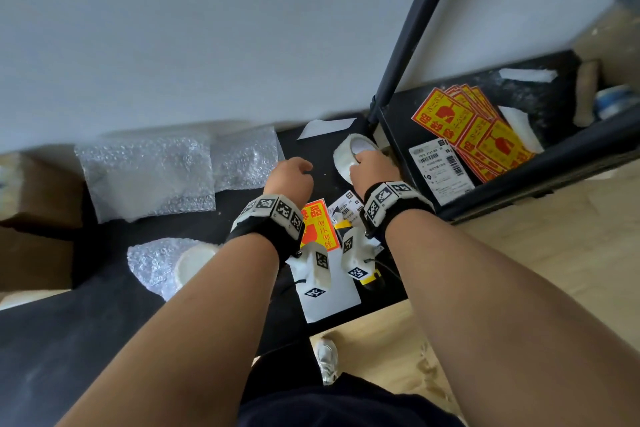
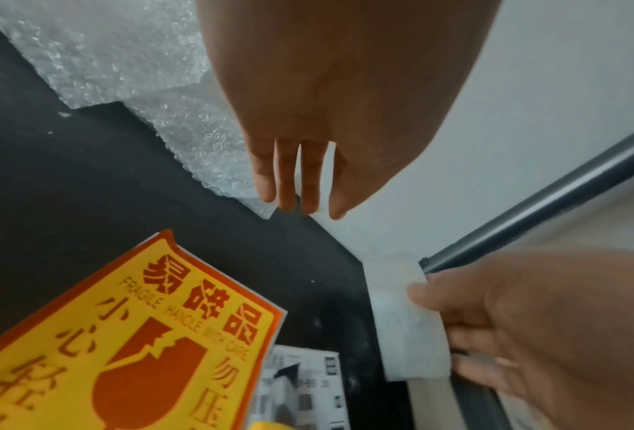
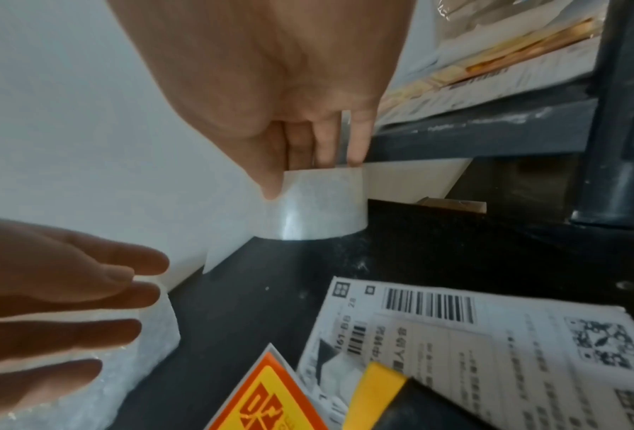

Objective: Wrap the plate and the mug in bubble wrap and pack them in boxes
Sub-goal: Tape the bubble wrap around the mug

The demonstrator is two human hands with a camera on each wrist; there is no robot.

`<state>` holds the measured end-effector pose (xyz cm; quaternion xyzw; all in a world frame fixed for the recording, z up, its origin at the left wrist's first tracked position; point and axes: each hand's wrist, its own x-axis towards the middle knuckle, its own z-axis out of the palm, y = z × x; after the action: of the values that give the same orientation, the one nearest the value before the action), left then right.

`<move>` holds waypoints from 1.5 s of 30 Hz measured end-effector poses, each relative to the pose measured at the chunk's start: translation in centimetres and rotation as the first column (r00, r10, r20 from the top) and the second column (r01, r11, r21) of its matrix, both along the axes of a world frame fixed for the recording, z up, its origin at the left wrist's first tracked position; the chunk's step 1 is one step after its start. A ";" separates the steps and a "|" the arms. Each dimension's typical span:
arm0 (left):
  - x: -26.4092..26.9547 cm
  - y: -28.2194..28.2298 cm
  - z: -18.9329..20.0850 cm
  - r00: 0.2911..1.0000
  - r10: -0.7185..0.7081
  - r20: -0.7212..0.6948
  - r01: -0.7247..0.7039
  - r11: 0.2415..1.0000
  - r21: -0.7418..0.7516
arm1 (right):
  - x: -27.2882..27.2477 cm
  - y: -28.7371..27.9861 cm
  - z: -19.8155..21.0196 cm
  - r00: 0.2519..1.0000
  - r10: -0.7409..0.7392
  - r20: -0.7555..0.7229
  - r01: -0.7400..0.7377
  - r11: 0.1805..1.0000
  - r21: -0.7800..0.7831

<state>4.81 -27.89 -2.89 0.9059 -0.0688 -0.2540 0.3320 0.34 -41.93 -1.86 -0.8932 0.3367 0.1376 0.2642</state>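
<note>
My right hand (image 1: 363, 163) grips a roll of clear tape (image 1: 341, 159) that stands on edge on the black table (image 1: 86, 322), near the wall. The right wrist view shows the fingers (image 3: 322, 145) inside the roll (image 3: 322, 206) and the thumb outside it. Just left of the roll, my left hand (image 1: 301, 168) hovers with its fingers (image 2: 285, 180) straight and holds nothing. Two flat bubble wrap sheets (image 1: 145, 173) lie at the back left. A round white item (image 1: 194, 263) sits partly in bubble wrap (image 1: 152, 263) by my left forearm; I cannot tell whether it is the plate or the mug.
Brown cardboard boxes (image 1: 31, 191) stand at the left edge. A fragile sticker (image 1: 317, 225), shipping labels (image 1: 346, 211) and a yellow-black tool (image 3: 381, 387) lie under my wrists. A dark shelf post (image 1: 408, 45) rises at the right, with stickers (image 1: 460, 125) on its low shelf.
</note>
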 end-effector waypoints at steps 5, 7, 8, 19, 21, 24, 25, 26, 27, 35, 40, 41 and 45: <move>-1.5 0.4 2.6 0.996 0.090 0.016 -0.087 0.989 -0.118 | -1.3 1.1 2.8 0.982 -0.067 0.179 0.045 0.991 0.124; -2.5 1.0 3.6 0.994 0.106 0.032 -0.101 0.985 -0.143 | -2.2 1.9 4.0 0.968 -0.121 0.220 0.080 0.980 0.184; -3.1 1.5 4.1 0.993 0.112 0.039 -0.105 0.982 -0.158 | -2.7 2.3 4.4 0.958 -0.136 0.251 0.082 0.974 0.213; -9.4 7.4 7.7 0.982 0.155 0.105 -0.129 0.966 -0.223 | -7.6 7.1 7.4 0.960 -0.142 0.240 -0.017 0.829 0.559; -9.9 8.5 8.0 0.982 0.154 0.110 -0.130 0.971 -0.200 | -8.1 8.3 7.8 0.964 -0.131 0.231 -0.020 0.832 0.554; -10.2 10.0 8.7 0.984 0.152 0.097 -0.133 0.973 -0.187 | -8.3 9.9 8.8 0.967 -0.088 0.237 -0.057 0.838 0.542; -10.2 10.4 9.0 0.984 0.151 0.092 -0.132 0.973 -0.189 | -8.2 10.5 9.2 0.971 -0.093 0.222 -0.045 0.837 0.545; -10.0 10.9 9.3 0.984 0.150 0.092 -0.131 0.973 -0.191 | -8.0 10.9 9.4 0.970 -0.096 0.223 -0.043 0.837 0.546; -9.8 11.4 9.6 0.985 0.147 0.094 -0.127 0.973 -0.192 | -8.0 11.3 9.8 0.971 -0.093 0.221 -0.043 0.839 0.543; -7.9 16.1 10.9 0.973 0.229 -0.011 -0.218 0.909 -0.356 | -5.7 16.1 11.6 0.970 -0.091 0.223 -0.058 0.810 0.584; -6.9 19.4 10.9 0.946 0.305 -0.115 -0.324 0.851 -0.412 | -5.5 19.3 11.5 0.967 -0.040 0.253 -0.119 0.806 0.580; -6.8 20.0 10.9 0.939 0.321 -0.125 -0.343 0.837 -0.425 | -5.5 19.8 11.4 0.969 -0.017 0.245 -0.134 0.799 0.586; -6.4 21.8 11.4 0.935 0.337 -0.112 -0.351 0.831 -0.432 | -5.3 21.4 11.0 0.973 -0.024 0.231 -0.123 0.789 0.601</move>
<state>-1.54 -6.10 8.48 0.7990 0.0443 -0.1817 0.5715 -4.99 -20.58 9.13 -0.7778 0.2182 0.1434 0.5717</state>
